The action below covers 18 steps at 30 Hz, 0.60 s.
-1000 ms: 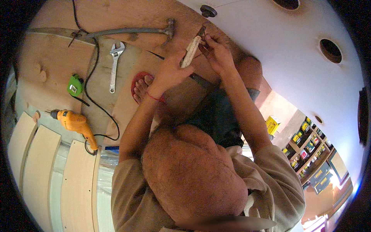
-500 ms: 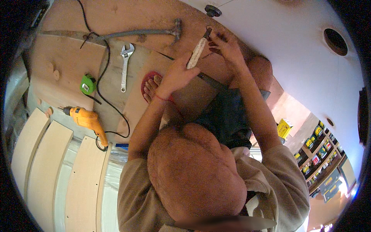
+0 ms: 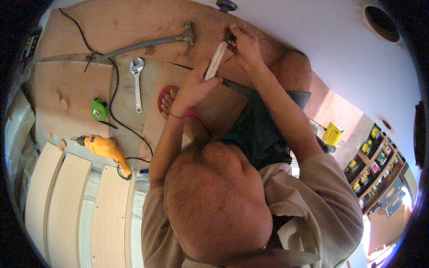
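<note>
Gripping the pale tool (image 3: 216, 61) in the left hand (image 3: 196, 85), closed around the lower part of its handle, much as half a second ago. Holding it at about the same slant too, dark end (image 3: 228, 36) uppermost, above the brown board (image 3: 129, 18) and near the white panel (image 3: 313, 49).

Different now in the right hand (image 3: 248, 47): spread-fingered and just beside the dark end half a second ago, now bunched close and touching it. Too dark and small there to tell whether pinching or only touching. Apart from the left hand, with a stretch of bare handle between.

Shifted somewhat in the view, yet in the same places relative to one another: on the left, the hammer (image 3: 147, 43), the wrench (image 3: 137, 85) below it, the green tape measure (image 3: 99, 109) and the orange drill (image 3: 105, 147). Winding among them as before, the black cord (image 3: 117, 85). Below the drill, pale planks (image 3: 67, 201) lying side by side.

Unmoved under the left forearm, near the wrist: a bare foot in a red sandal (image 3: 161, 100). At the white panel's edge, above the right hand, a dark knob (image 3: 226, 6). Farther off at right, a yellow box (image 3: 334, 133) and loaded shelves (image 3: 377, 167).
</note>
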{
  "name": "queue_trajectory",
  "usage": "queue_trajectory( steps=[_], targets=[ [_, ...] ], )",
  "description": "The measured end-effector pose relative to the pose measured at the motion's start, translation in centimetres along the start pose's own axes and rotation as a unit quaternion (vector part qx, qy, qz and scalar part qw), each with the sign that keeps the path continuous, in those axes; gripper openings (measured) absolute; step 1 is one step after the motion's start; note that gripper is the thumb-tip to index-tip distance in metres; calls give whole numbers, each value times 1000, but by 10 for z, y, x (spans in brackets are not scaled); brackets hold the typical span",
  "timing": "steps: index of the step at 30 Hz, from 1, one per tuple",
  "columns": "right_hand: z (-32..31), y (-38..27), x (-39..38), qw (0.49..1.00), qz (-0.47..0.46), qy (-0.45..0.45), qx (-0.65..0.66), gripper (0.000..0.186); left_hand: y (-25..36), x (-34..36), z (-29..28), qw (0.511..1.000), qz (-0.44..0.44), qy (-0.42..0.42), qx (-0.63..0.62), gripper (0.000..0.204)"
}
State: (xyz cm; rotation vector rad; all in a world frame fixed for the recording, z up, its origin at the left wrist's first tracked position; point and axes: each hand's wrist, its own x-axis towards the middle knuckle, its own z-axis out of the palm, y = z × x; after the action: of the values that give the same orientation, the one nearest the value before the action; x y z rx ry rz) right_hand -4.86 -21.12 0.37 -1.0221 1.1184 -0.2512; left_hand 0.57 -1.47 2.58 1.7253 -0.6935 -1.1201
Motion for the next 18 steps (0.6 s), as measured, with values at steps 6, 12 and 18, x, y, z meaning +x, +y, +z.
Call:
queue_trajectory(
  steps=[6,12,18],
  targets=[
    [5,-10,-7,983,48,-12,178,17,2,1,14,996,37,35,-74,46],
    [-2,-5,2,978,33,-51,199,17,13,3,14,966,-74,-11,-247,43],
    [-5,-4,7,972,0,-63,227,16,18,7,9,899,-135,-52,-414,46]
  ],
)
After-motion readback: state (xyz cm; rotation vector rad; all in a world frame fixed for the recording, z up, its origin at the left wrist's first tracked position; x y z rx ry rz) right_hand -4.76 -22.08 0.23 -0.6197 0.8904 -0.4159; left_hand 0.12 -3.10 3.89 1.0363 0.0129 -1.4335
